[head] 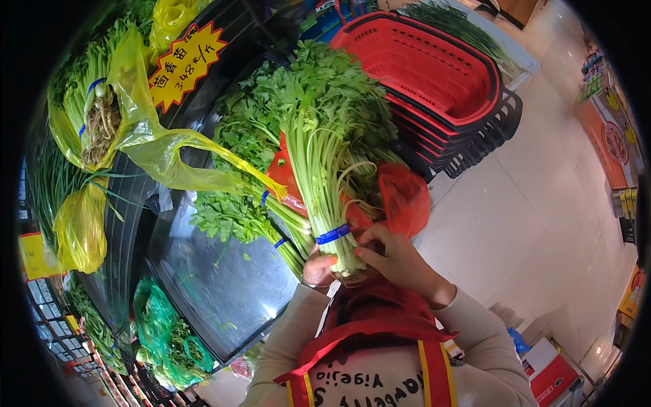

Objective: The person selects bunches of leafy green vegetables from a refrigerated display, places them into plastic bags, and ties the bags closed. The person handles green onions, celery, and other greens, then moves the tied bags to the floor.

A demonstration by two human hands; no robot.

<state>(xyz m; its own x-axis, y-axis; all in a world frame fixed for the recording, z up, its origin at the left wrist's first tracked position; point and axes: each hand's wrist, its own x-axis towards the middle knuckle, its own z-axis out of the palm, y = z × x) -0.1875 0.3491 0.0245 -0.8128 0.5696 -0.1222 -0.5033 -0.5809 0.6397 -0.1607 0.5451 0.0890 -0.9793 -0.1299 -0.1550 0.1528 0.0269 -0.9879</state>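
Note:
A bunch of celery (318, 178) with long pale-green stalks, leaves pointing away from me, is in front of my body. Blue printed tape (333, 234) wraps its stalks near the rooted base. My left hand (319, 267) grips that base from the left, thumb on top. At the right side of the base, just below the tape, is my right hand (394, 254), its thumb and fingers bent close against the stalks; whether anything is pinched between them is hidden. Beneath lie more taped celery bunches (254, 224) and a red plastic bag (404, 198).
A dark display shelf with a metal surface (224, 285) is on the left. Yellow bags (152, 137) with rooted greens and a yellow price sign (185, 66) lie there. Stacked red shopping baskets (422, 66) stand ahead right. Green-bagged vegetables (152, 310) sit lower left; tiled floor (488, 224) extends right.

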